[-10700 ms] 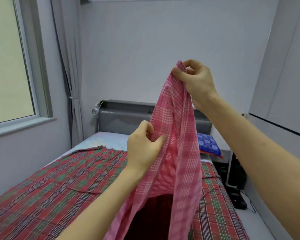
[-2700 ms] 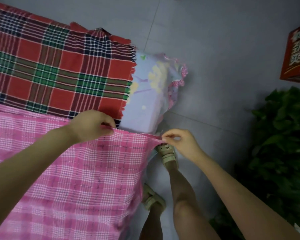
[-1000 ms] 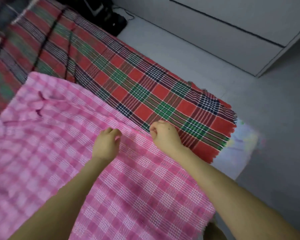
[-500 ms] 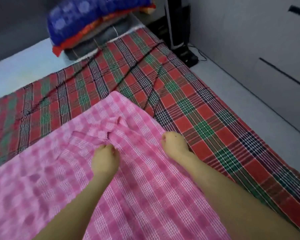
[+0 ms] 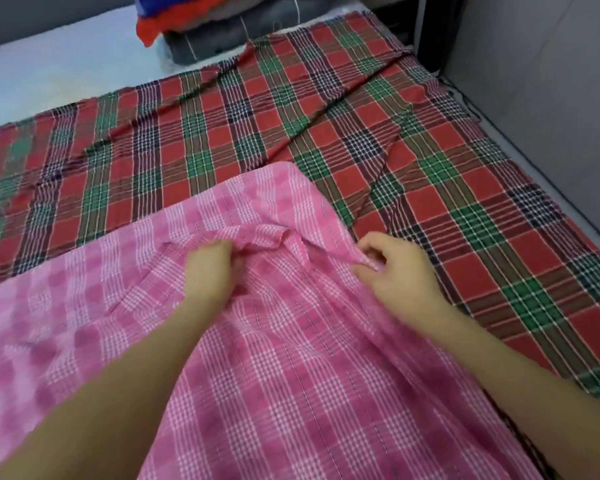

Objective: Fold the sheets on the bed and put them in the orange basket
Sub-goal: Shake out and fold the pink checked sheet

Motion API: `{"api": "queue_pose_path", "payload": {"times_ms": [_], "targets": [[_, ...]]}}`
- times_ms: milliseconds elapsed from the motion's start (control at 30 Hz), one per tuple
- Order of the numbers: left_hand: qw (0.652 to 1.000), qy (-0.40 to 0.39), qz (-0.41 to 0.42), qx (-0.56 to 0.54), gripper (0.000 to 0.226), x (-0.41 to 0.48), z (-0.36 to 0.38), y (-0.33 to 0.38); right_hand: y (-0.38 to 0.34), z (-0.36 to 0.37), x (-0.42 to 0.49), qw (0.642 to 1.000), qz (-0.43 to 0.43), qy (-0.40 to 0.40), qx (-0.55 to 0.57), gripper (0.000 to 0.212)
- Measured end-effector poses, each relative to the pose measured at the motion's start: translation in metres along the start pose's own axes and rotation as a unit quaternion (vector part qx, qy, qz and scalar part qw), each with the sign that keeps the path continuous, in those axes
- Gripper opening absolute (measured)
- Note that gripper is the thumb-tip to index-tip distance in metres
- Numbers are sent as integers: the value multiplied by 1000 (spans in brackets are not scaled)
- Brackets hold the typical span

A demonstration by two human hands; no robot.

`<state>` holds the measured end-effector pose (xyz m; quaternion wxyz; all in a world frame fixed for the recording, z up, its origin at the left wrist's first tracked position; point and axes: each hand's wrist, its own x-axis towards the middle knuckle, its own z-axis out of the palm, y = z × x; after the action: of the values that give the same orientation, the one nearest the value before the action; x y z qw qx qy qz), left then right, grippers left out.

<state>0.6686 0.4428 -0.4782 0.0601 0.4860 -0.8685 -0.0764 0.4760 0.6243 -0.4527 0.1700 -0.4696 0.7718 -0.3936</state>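
Observation:
A pink checked sheet [image 5: 257, 375] lies spread over the near part of the bed, on top of a red and green plaid sheet [image 5: 326, 126] that covers the rest. My left hand [image 5: 210, 271] grips a raised fold of the pink sheet near its far edge. My right hand [image 5: 395, 268] pinches the same edge a little to the right. The cloth between the two hands is bunched into a ridge. No orange basket is in view.
A stack of folded bedding, grey [image 5: 236, 32] under blue and orange, sits at the head of the bed. The pale mattress [image 5: 59, 71] shows at the far left. Grey floor [image 5: 586, 209] and a wall run along the bed's right side.
Both hands have carried the pink sheet's edge up the bed, from the foot corner towards the middle. The view has swung up towards the head of the bed.

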Motion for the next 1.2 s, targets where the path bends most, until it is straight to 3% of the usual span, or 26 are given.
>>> {"api": "queue_pose_path", "payload": {"times_ms": [67, 100, 200, 233, 300, 367, 433, 500, 600, 733, 767, 867, 1000, 1100, 1200], "targets": [[991, 72, -42, -104, 9, -6, -24, -9, -7, 4, -36, 976, -196, -22, -97, 17], [983, 98, -52, -149, 11, -12, -38, -13, -3, 7, -56, 949, -260, -77, -158, 15], [975, 102, 0, -198, 21, -49, -84, -32, 18, 23, -96, 872, -290, -260, -295, 28], [977, 87, 42, -188, 22, -65, -98, -41, 15, 23, -102, 865, -263, -288, -315, 25], [977, 50, 135, -159, 21, -87, -113, -58, 3, 20, -99, 906, -163, -284, -268, 5], [971, 4, 205, -122, 34, -106, -118, -74, -24, 20, -76, 955, -9, -239, -175, 22], [968, -39, 224, -101, 38, -122, -120, -85, -43, 32, -44, 978, 125, -150, -75, 24], [966, -60, 232, -100, 35, -135, -120, -89, -51, 53, -11, 968, 225, -106, -33, 24], [959, -92, 249, -102, 33, -147, -127, -81, -57, 84, 16, 926, 361, -93, 68, 23], [945, -120, 291, -92, 24, -162, -143, -64, -66, 98, 19, 873, 452, -80, 162, 47], [943, -115, 297, -93, 17, -164, -145, -59, -68, 96, 18, 874, 451, -70, 166, 42], [935, -89, 327, -102, 12, -166, -164, -47, -93, 81, 16, 934, 335, -46, 118, 14], [931, -16, 309, -192, 15, -158, -209, -25, -152, 31, 9, 971, 163, -44, 171, 21], [934, 34, 249, -256, 22, -143, -258, -3, -200, -22, 6, 976, 76, -56, 195, 30], [925, 46, 218, -309, 17, -135, -315, 26, -251, -77, 4, 975, 9, -75, 211, 21]]}}
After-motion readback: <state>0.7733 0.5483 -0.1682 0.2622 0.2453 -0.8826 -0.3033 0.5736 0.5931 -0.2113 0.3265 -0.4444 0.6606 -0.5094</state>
